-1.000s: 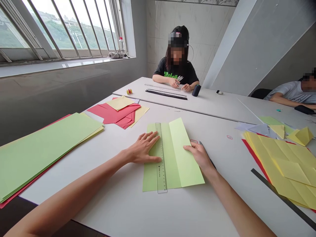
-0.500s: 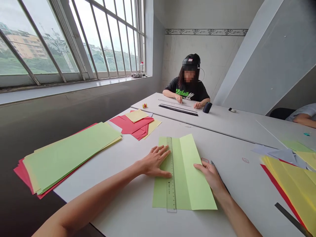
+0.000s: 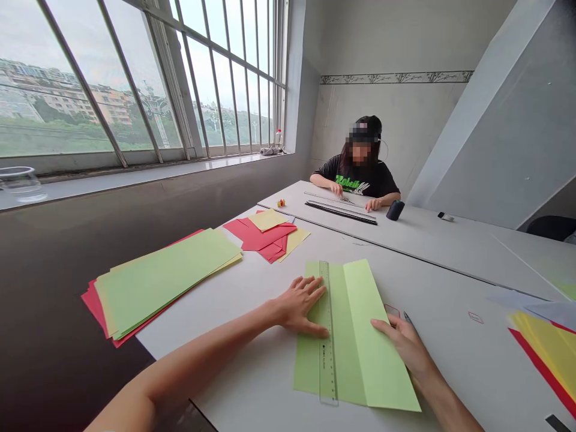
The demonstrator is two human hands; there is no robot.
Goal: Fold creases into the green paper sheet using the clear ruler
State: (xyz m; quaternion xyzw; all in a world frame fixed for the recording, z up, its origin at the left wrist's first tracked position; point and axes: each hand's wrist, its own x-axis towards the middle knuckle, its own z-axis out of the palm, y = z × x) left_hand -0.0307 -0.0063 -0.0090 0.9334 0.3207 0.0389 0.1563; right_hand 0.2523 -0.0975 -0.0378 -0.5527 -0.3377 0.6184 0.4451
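A light green sheet of paper (image 3: 351,360) with an upright crease lies before me, its right-hand flap (image 3: 382,366) raised off the table. Along its left part runs a clear plastic ruler (image 3: 329,372). My left hand (image 3: 302,305) lies flat across the ruler and paper, fingers spread, pressing down. My right hand (image 3: 402,343) pinches the flap's right edge, thumb on top and the other fingers partly hidden beneath. A dark pen (image 3: 407,318) shows beside the right hand; whether that hand holds it, I cannot tell.
Left is a stack of green, yellow and red paper (image 3: 171,282). Red and yellow pieces (image 3: 263,234) lie behind it. Yellow sheets (image 3: 546,348) are at the right. Across the white table (image 3: 252,372), a person (image 3: 360,174) sits near black strips (image 3: 342,213) and a dark cylinder (image 3: 395,210).
The view has turned left and up, so everything sits further right and lower. Both hands keep their places on the ruler and the green paper.
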